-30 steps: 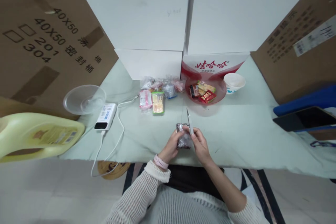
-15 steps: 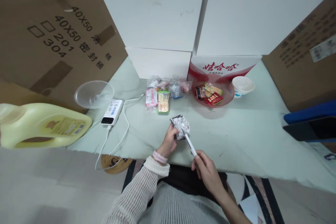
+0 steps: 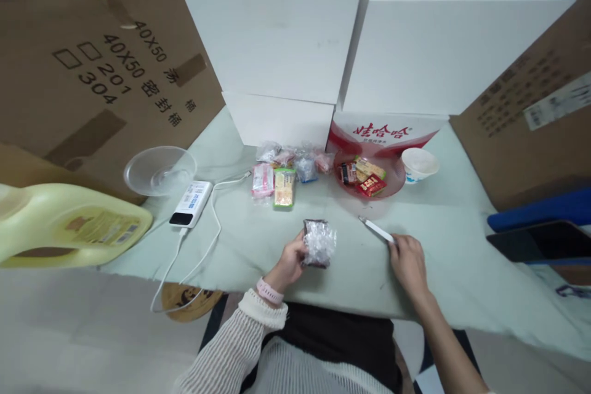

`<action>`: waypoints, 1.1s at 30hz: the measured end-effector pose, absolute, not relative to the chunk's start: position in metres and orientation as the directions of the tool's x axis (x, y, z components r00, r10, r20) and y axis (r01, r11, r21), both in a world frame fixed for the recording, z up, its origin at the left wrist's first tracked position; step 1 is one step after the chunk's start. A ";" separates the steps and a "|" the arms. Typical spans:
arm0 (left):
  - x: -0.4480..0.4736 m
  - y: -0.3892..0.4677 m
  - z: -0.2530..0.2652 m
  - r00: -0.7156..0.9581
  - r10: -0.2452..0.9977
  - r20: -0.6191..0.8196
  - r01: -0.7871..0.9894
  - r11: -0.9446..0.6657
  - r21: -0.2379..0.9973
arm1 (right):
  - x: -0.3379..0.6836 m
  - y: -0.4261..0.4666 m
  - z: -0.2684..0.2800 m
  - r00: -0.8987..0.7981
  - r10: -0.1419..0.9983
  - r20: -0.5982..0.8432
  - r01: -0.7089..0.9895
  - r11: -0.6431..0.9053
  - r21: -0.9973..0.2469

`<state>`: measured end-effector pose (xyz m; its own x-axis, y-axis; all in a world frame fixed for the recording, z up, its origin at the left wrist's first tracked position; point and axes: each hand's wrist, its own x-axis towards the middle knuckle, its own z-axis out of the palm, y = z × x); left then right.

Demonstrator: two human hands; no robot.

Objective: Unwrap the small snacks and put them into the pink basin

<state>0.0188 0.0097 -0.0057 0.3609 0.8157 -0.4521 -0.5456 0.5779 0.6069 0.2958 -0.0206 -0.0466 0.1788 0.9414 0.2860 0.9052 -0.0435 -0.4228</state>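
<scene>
My left hand [image 3: 292, 259] grips a small dark packet wrapped in clear plastic [image 3: 319, 244] by its left edge, low over the front of the table. To the right, my right hand [image 3: 409, 260] has its fingers closed on the end of a slim white utility knife [image 3: 378, 231]. The knife's metal tip points away to the upper left, apart from the packet; whether it touches the cloth I cannot tell. Beyond the packet lie a green-edged biscuit pack [image 3: 284, 189], a pink-edged pack [image 3: 263, 180] and several plastic-wrapped bits. A reddish clear bowl [image 3: 395, 184] holds a few snack packs.
A white paper cup [image 3: 419, 164] stands beside the bowl. On the left are a clear plastic bowl [image 3: 138, 173], a white power bank [image 3: 191, 204] with its cable, and a yellow jug [image 3: 92, 221]. White boxes [image 3: 272, 31] and cardboard cartons [image 3: 41, 92] wall in the table.
My right hand has drawn the knife off the packet and moved it right and slightly up. The packet stays in my left hand, now turned flatter. The view has shifted slightly.
</scene>
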 end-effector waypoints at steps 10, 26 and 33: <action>0.031 0.010 -0.005 0.430 0.837 -0.339 -0.034 0.391 0.920 | 0.198 -0.023 0.016 -0.236 0.916 0.323 0.581 0.400 -0.709; 0.022 0.020 -0.017 0.520 0.837 0.168 0.544 -0.477 0.691 | 0.232 -0.015 -0.043 0.233 0.942 -0.242 0.231 -0.295 -0.927; -0.022 0.011 -0.034 0.149 0.954 0.262 0.487 -0.301 0.820 | 0.246 -0.037 -0.048 0.287 0.925 -0.251 0.245 -0.324 -0.914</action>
<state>-0.0220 0.0113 -0.0342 0.1486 0.9536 0.2617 0.4874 -0.3009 0.8197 0.2459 -0.0374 -0.0476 0.2867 0.9245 -0.2510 0.2451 -0.3241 -0.9137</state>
